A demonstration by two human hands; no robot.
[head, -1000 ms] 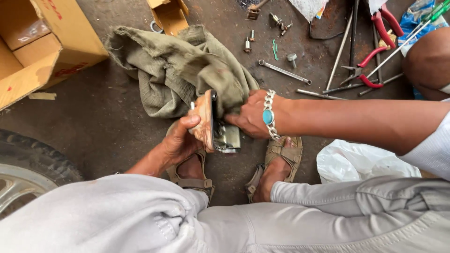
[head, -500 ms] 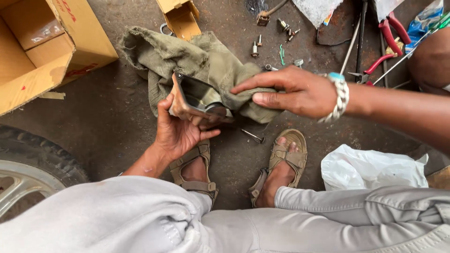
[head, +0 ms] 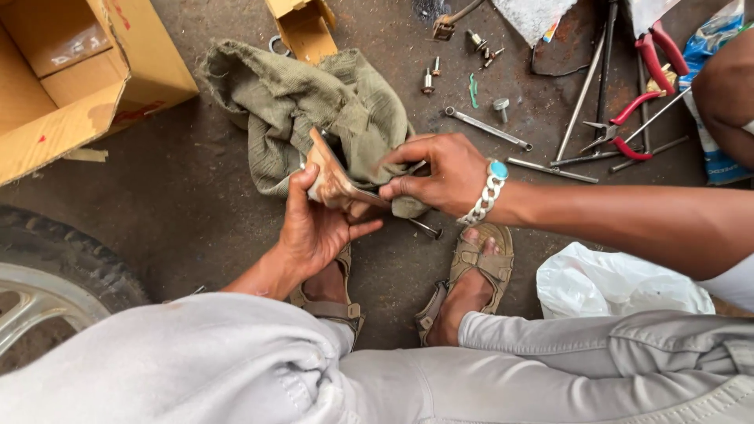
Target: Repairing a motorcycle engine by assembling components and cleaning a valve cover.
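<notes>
From the head camera, the left hand (head: 314, 224) is clenched around a small tan-and-metal part (head: 334, 180), which is held above the ground between the knees, just in front of an olive-green cloth (head: 314, 102) that lies crumpled on the dark, oily floor. The right hand (head: 440, 173), wearing a silver chain bracelet with a turquoise stone (head: 491, 188), pinches the near edge of the same part with fingers and thumb. At upper left sits a large open cardboard box (head: 94, 78), plain brown with red marks on its flaps; a smaller open brown carton (head: 302, 27) stands at the top, touching the cloth's far edge. A white plastic bag (head: 613, 286) lies at right beside the leg, and a blue printed packet (head: 711, 94) rests at the far right edge. Red-handled pliers (head: 640, 118), a wrench (head: 487, 129) and loose bolts are scattered beyond the hands. A tyre (head: 63, 259) curves at lower left.
</notes>
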